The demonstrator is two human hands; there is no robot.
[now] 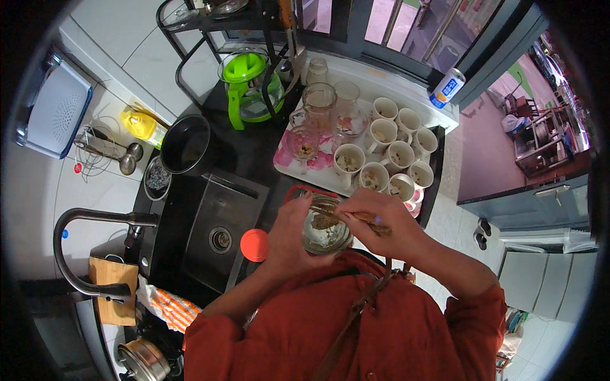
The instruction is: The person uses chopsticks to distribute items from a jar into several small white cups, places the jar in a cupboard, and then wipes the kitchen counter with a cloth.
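Note:
My left hand (291, 236) is wrapped around a clear glass jar (329, 238), which has some dark dried matter inside. Above the jar's mouth, my right hand (379, 221) grips a brownish utensil (364, 217) that reaches into the jar; its exact kind cannot be told. An orange-red round lid (254, 245) lies just left of my left hand. Beyond the jar is a floral tray (310, 164) with several white mugs (349, 158) that hold dried bits at the bottom. Several clear glass cups (319, 98) stand on its left part, one with similar bits in it.
Left of me is a dark sink (209, 252) with a curved faucet (71, 228). A black pot (185, 144), a green-lidded glass pitcher (248, 90) and a black rack (178, 24) stand behind it. A can (447, 88) is on the windowsill. A striped cloth (174, 308) lies at the sink's near side.

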